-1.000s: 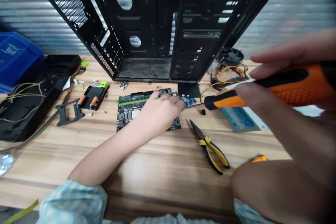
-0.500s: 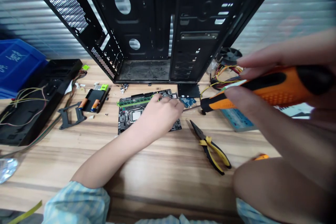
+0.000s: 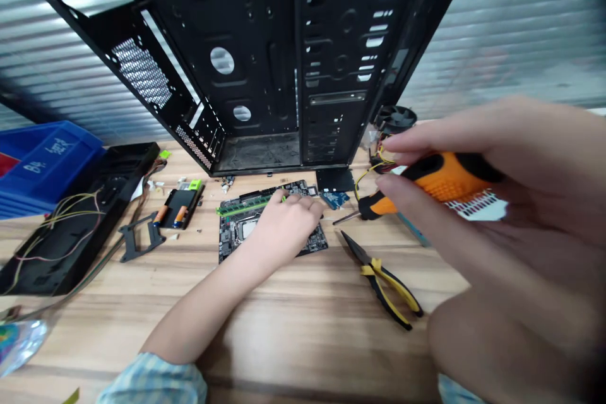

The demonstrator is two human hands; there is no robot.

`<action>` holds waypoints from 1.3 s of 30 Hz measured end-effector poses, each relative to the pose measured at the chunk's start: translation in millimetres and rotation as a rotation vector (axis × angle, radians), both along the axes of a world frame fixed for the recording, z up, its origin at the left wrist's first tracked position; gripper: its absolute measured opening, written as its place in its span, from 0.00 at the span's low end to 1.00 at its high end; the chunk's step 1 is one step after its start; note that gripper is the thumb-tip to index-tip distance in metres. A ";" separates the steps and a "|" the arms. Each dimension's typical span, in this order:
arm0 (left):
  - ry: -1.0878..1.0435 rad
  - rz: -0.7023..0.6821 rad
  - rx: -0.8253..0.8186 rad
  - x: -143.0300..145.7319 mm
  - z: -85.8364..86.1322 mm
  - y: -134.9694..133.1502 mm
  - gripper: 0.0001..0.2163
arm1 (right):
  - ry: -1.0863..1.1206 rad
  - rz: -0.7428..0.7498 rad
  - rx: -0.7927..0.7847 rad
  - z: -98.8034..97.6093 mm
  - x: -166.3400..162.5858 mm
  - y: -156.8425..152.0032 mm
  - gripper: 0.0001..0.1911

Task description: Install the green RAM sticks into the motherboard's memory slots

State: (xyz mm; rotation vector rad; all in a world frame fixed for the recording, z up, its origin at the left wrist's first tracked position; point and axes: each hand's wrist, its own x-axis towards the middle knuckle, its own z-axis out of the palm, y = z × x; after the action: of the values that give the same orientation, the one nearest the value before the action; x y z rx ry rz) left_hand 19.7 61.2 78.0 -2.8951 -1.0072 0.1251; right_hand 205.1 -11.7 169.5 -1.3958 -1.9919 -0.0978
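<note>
A small motherboard (image 3: 231,235) lies flat on the wooden table (image 3: 303,315), with a green memory stick (image 3: 241,206) along its far edge. My left hand (image 3: 286,224) rests on the board, fingers curled down near the stick's right end. My right hand (image 3: 502,164) is raised close to the camera and closed round the orange and black handle of a screwdriver (image 3: 426,186). The metal tip points left and down toward the board's right edge, stopping short of it.
An open black computer case (image 3: 265,57) stands upright behind the board. Yellow-handled pliers (image 3: 386,281) lie to the right. A black bracket (image 3: 139,238), a tray with batteries (image 3: 177,209), a black panel with wires (image 3: 71,214), a blue bin (image 3: 42,161) and a fan (image 3: 395,118) surround them.
The view tilted so everything sits lower. My right hand drew the screwdriver nearer the camera and turned it, so the handle looks shorter. My left hand stays on the motherboard.
</note>
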 end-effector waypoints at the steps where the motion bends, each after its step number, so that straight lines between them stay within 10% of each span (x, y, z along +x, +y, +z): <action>1: 0.000 -0.005 0.000 0.0 -0.3 0.3 0.09 | 0.030 -0.016 0.016 0.1 0.3 0.5 0.11; 17: 0.071 -0.111 -0.099 20.7 -31.3 -5.7 0.10 | -0.092 0.045 0.135 -4.2 6.5 5.5 0.06; 39: 0.201 0.233 -0.281 -10.6 8.7 -5.5 0.12 | -0.068 0.143 -0.291 -26.3 -1.6 38.3 0.12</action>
State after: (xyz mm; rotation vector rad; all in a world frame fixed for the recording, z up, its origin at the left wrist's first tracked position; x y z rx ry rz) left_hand 9.1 55.7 86.7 -2.9090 -1.3809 0.6045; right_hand 203.5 26.6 143.2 -1.4353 -2.2234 0.2199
